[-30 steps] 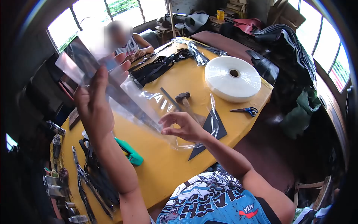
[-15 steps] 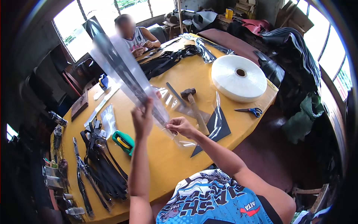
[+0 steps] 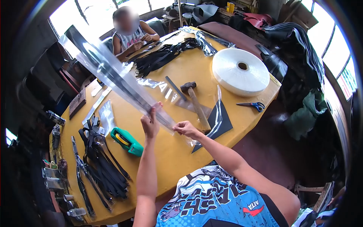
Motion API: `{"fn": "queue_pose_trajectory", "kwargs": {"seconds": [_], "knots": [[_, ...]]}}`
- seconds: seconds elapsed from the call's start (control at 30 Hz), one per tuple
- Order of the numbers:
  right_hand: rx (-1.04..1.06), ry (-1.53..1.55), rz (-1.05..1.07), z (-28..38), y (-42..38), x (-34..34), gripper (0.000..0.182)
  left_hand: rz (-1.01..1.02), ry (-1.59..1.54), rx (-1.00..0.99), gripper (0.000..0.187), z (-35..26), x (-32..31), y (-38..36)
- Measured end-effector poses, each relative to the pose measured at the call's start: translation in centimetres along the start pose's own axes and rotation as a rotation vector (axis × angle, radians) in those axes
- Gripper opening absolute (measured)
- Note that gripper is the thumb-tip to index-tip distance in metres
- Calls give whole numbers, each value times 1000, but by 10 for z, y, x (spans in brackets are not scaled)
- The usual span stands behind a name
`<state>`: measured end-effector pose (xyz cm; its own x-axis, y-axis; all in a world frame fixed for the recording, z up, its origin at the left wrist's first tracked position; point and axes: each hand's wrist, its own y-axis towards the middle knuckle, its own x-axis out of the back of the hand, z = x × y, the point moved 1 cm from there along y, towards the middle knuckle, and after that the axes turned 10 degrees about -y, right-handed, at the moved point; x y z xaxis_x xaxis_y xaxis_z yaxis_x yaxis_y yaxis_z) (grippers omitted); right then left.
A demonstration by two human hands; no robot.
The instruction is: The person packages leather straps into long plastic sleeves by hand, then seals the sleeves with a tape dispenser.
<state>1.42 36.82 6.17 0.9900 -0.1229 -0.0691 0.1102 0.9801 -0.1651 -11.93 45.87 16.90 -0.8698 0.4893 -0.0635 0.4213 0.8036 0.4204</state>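
Hammer (image 3: 195, 106) lies on table (image 3: 162, 170), between tape dispenser (image 3: 127, 141) at left and scissors (image 3: 251, 106) at right; roll (image 3: 241, 72) sits behind scissors.

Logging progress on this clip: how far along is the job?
Glossy strips at left look already sleeved. In hand: a clear sleeve with a dark strip inside, left hand gripping it, right hand pinching its lower end. Loose black straps probably remain.

Single head-worn view, facing forward and down over both hands.
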Motion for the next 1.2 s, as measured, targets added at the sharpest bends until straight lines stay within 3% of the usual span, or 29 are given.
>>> {"fn": "queue_pose_trajectory", "kwargs": {"seconds": [0.23, 0.43, 0.53, 0.6, 0.63, 0.73, 0.87, 1.0, 1.07, 1.2], "knots": [[42, -244, -54, 36, -53, 36, 30, -257, -429, 279, 31, -24, 30, 41], [117, -196, -130, 54, -91, 57, 27, -208, -736, 279, 30, -19, 52, 58], [75, -257, -124, 78, -109, 58, 36, -207, -749, 361, 29, -8, 53, 56], [74, -235, -140, 85, -114, 59, 56, -197, -726, 387, 29, -3, 49, 53], [73, -232, -150, 86, -116, 58, 56, -201, -700, 409, 30, 0, 47, 52], [251, -420, -248, 92, -115, 50, 70, -169, -724, 432, 29, 17, 40, 48], [273, -360, -348, 95, -115, 41, 83, -167, -703, 452, 30, 22, 30, 44], [222, -372, -358, 91, -122, 46, 73, -185, -692, 473, 31, 29, 31, 44], [75, -259, -245, 93, -129, 49, 60, -187, -699, 493, 31, 35, 32, 41], [51, 3, -125, 80, -133, 51, 43, -225, -686, 537, 33, 51, 30, 33]]}}
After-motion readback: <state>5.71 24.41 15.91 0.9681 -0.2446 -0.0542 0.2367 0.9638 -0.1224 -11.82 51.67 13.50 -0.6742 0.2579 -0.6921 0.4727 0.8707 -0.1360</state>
